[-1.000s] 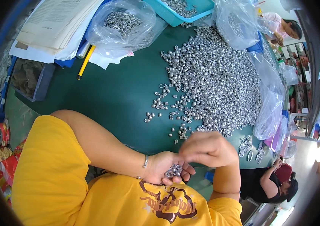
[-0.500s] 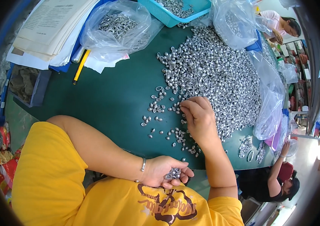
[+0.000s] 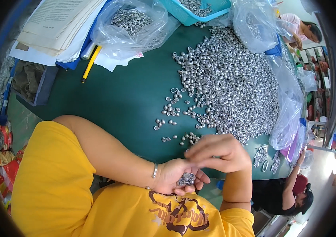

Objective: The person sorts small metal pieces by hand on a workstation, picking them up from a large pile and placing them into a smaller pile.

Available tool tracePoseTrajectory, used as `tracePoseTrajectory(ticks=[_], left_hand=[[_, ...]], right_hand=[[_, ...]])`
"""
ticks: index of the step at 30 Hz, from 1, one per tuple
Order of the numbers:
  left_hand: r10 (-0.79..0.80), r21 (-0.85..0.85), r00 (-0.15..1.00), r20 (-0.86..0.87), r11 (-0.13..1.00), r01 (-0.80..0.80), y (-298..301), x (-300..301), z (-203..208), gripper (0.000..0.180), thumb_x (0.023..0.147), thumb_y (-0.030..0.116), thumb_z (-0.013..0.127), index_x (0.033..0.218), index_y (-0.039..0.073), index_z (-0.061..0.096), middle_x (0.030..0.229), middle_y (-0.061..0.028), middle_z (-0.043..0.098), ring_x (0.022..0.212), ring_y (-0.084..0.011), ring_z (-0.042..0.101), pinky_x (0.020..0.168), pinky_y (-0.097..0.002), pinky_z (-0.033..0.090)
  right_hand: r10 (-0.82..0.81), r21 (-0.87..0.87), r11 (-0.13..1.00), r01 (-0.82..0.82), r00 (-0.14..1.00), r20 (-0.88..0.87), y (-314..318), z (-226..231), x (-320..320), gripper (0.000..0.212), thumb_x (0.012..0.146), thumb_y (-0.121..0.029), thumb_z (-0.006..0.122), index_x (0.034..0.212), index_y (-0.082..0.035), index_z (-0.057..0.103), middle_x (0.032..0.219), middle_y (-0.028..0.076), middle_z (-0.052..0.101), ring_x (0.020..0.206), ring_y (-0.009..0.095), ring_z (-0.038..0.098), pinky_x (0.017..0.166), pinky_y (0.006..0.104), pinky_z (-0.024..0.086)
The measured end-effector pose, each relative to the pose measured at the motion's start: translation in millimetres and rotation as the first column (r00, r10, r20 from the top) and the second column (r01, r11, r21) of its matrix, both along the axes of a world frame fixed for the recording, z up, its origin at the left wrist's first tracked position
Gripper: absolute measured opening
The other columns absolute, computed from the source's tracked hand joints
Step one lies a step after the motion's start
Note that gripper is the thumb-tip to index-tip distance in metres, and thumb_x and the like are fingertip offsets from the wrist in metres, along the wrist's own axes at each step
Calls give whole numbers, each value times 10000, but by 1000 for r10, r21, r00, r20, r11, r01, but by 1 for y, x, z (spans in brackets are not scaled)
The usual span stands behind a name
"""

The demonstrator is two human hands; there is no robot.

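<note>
My left hand (image 3: 176,175) lies palm up before my shirt, its fingers curled in a cup. Several small silver metal pieces (image 3: 186,179), rounded and hollow like tiny cups, rest in that palm. Just above it, my right hand (image 3: 221,153) is bent over toward the left thumb; motion smears its fingers, so whatever they hold cannot be made out. Beyond both hands a wide heap of the same metal pieces (image 3: 227,83) covers the right half of the green table (image 3: 116,106). Loose small groups of pieces (image 3: 172,110) lie left of the heap.
A clear bag of metal rings (image 3: 132,23), a turquoise basket (image 3: 193,19), papers (image 3: 57,27) and a yellow pen (image 3: 91,64) are at the back. More plastic bags (image 3: 284,106) line the right side. Two people (image 3: 296,197) are at work on the right.
My right hand has come back from the heap's near edge to above my left palm. The left hand stays cupped around its pieces. The view has shifted slightly.
</note>
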State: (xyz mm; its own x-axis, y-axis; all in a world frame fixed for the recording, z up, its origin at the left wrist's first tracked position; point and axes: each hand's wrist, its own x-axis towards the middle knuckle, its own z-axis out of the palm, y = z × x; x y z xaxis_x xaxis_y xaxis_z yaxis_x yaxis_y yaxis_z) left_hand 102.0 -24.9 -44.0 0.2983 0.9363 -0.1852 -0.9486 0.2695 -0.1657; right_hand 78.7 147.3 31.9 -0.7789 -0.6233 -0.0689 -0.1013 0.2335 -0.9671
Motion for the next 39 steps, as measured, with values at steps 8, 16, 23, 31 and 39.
tracePoseTrajectory(ticks=[8,16,23,31,39], left_hand=[[-41,11,999,-32,999,41,0,1,-5,443,965,376,324,1029,-7,536,850,-94,525,598,-131,443,415,-229,318],[-42,28,999,-20,999,43,0,3,-8,424,970,359,314,1027,5,540,850,-93,521,599,-133,438,441,-234,332],[-24,59,999,-33,998,26,2,4,-11,421,976,347,298,1030,4,537,863,-97,519,610,-135,443,461,-231,347],[-19,63,999,-48,998,22,-1,2,-10,421,978,346,296,1048,-3,521,869,-97,518,617,-129,444,459,-222,358],[-42,29,997,-58,999,44,-1,-1,-7,421,979,351,298,1051,-1,518,867,-88,519,617,-124,442,460,-219,358]], right_hand=[[158,490,839,236,756,-635,-31,-45,-11,480,655,2,559,1135,-12,560,1236,138,516,1103,306,506,925,406,424],[11,423,868,261,840,-542,-8,-40,19,389,735,-9,620,1121,-9,569,1241,167,515,1182,331,474,972,428,392],[-288,349,522,778,547,-786,8,-49,-11,92,715,-27,662,799,-27,625,777,89,551,717,276,514,655,360,422],[-784,-21,621,784,619,-50,18,-38,-5,105,779,-1,558,860,18,622,880,124,612,618,156,563,502,246,444],[-392,418,568,709,679,-620,7,-45,-29,134,780,-60,620,914,-57,627,755,109,561,639,277,580,570,357,472]])
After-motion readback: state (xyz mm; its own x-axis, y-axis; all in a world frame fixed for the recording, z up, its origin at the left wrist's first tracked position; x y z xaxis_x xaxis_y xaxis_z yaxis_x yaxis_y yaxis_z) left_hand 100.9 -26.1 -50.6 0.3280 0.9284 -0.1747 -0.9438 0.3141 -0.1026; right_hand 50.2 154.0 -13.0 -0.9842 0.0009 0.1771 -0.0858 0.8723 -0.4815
